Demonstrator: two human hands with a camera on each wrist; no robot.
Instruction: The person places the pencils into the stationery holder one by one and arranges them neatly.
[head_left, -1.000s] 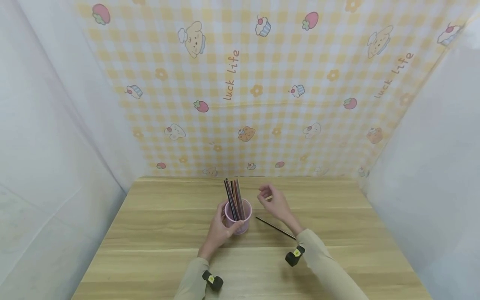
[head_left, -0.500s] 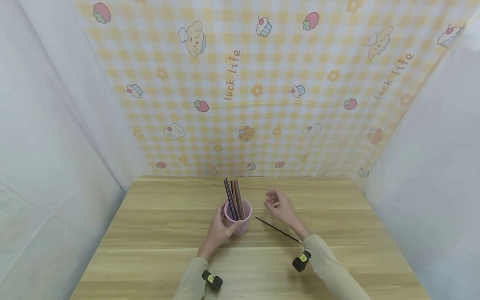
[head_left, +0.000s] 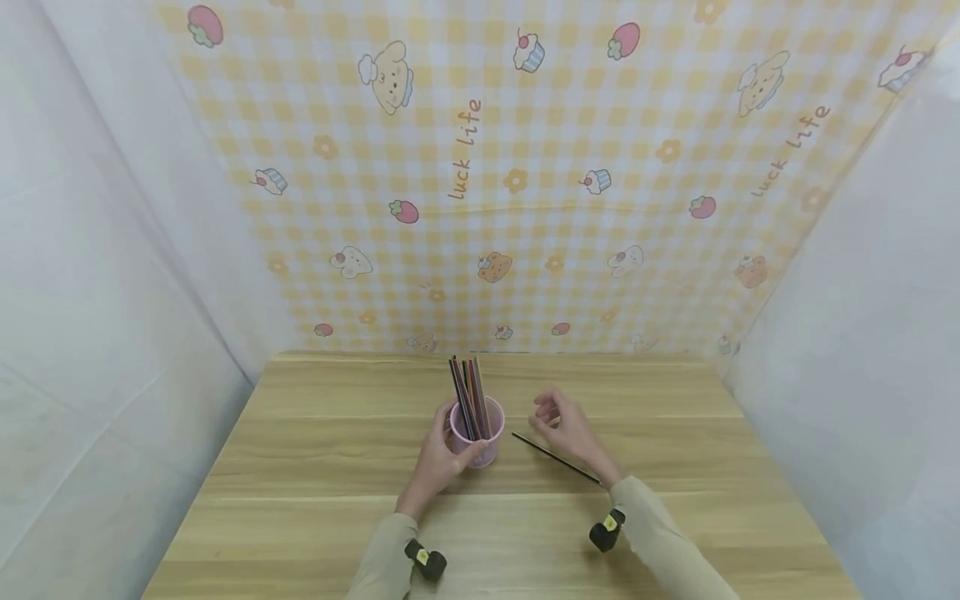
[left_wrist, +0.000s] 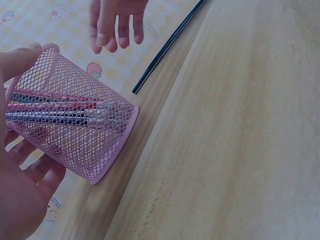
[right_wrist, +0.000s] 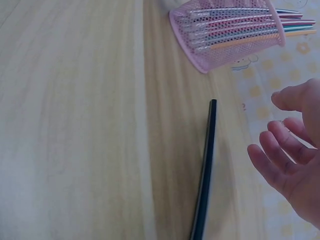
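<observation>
My left hand grips a pink mesh pencil cup, thumb on the near side of the rim and fingers round the far side. The cup stands upright on the table and holds several thin coloured pencils, leaning left. To the right of the cup, a black pencil lies slantwise on the tabletop. Just above and beyond this pencil hovers my right hand, its fingers loosely bent with nothing between them. In the right wrist view, the hand is apart from both the black pencil and the cup.
The wood-grain table meets a yellow checked cloth with cartoon prints at its back edge. White sheets hang on either side. A black wrist camera sits on the left sleeve, another on the right.
My right hand has drawn back from near the cup, rightward and a little towards me, over the black pencil. The left hand and cup have stayed in place.
</observation>
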